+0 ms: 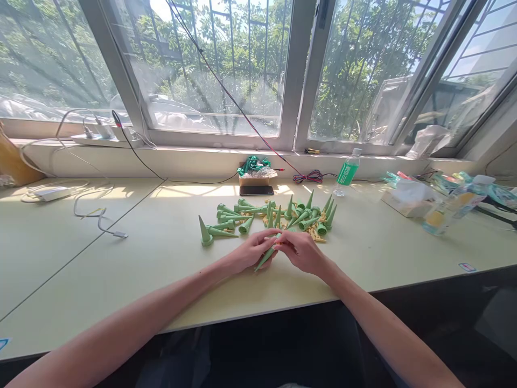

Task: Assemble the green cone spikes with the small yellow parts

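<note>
Near the table's front edge, my left hand [255, 251] is closed around a green plant watering spike [265, 258], its point slanting down to the left. My right hand [301, 252] meets it at the spike's wide end, thumb and fingers pinched together. A small orange bit shows between the fingertips, but what the right hand pinches is mostly hidden. Just beyond both hands lies a pile of similar green spikes [226, 216], some standing point up, others on their sides. Small yellowish pointed pieces [316, 235] are mixed among them. One spike [205, 233] stands upright at the pile's left end.
Behind the pile are a black phone [256, 190] and a small box of green material [255, 168]. A green-labelled bottle [347, 173] stands to their right. Farther right are a tissue box [406, 198] and another bottle [454, 207]. White cables [99, 215] lie at left.
</note>
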Demonstrator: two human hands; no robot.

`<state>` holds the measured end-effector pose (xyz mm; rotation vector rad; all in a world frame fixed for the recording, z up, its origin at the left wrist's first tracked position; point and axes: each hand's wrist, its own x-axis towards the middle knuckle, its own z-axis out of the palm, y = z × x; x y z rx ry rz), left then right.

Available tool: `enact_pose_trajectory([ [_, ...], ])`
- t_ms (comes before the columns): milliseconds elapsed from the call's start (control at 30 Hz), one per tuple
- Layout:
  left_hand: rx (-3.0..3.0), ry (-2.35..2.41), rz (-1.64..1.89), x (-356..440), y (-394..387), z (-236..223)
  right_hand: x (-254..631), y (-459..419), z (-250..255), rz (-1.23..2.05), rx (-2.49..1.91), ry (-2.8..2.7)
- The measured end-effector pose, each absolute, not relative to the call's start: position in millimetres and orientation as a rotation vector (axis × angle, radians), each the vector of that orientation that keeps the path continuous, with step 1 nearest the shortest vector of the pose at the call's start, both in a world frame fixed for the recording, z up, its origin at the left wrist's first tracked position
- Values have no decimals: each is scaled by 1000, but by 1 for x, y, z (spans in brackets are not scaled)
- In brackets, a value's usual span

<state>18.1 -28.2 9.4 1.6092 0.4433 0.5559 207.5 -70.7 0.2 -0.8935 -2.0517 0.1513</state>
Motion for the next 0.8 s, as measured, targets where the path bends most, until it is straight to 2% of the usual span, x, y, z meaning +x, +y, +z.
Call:
enact_pose_trajectory([
  [500,1625,555,585,17,-24,7,209,-71,5,256,-935,-2067],
  [633,1655,607,665,17,-22,10,214,-71,11,341,-994,-2032],
  [800,1837,732,766,17,-20,8,233,-68,28,284,-1136,-1892],
])
